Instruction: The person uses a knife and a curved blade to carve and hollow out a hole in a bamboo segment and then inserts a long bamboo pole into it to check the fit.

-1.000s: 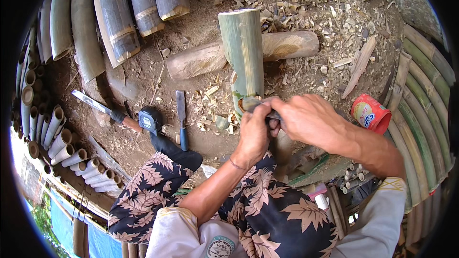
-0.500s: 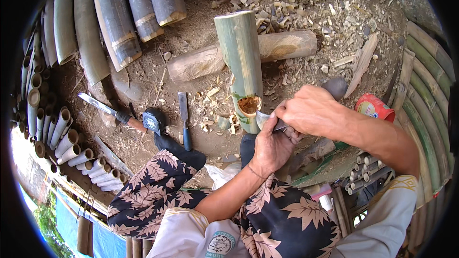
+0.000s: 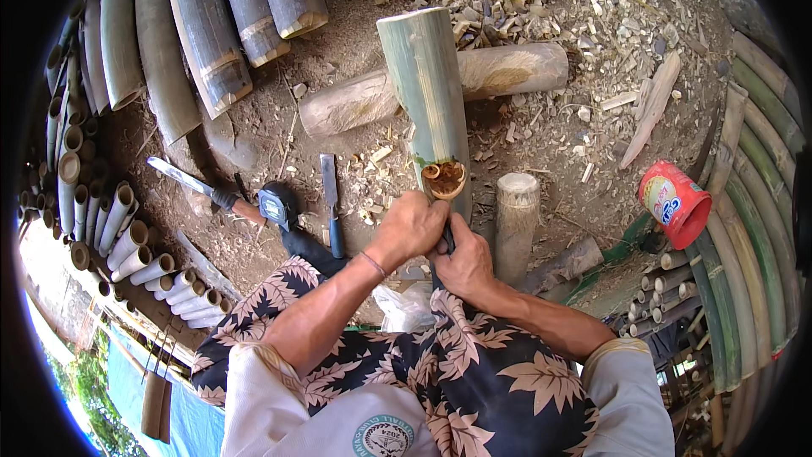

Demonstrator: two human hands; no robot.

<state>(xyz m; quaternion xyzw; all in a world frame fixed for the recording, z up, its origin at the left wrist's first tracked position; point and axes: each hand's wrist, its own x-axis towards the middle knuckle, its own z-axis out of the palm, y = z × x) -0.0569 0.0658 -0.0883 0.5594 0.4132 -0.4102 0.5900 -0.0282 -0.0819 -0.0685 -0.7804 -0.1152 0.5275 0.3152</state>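
A thick green bamboo section (image 3: pixel 427 89) lies lengthwise in front of me, resting across a short log (image 3: pixel 512 70). Near its close end is a carved opening (image 3: pixel 450 176) with a brown hollow, and a curled shaving (image 3: pixel 432 171) sits at its edge. My left hand (image 3: pixel 408 227) is closed just below this opening; what its fingers hold is hidden. Close beside it, my right hand (image 3: pixel 468 261) is wrapped round a dark-handled tool (image 3: pixel 447 239). The tool's working end is hidden behind the left hand and the bamboo.
To the left lie a chisel (image 3: pixel 330 203), a tape measure (image 3: pixel 277 206) and a long blade (image 3: pixel 179 176). A wooden post (image 3: pixel 517 224) stands right of my hands. Farther right is a red can (image 3: pixel 677 203). Bamboo pieces line both sides; chips (image 3: pixel 541 0) litter the ground.
My right hand has come down and left from above my left palm to the bamboo's near end. My left hand has moved left and turned over. The wooden post has come into view.
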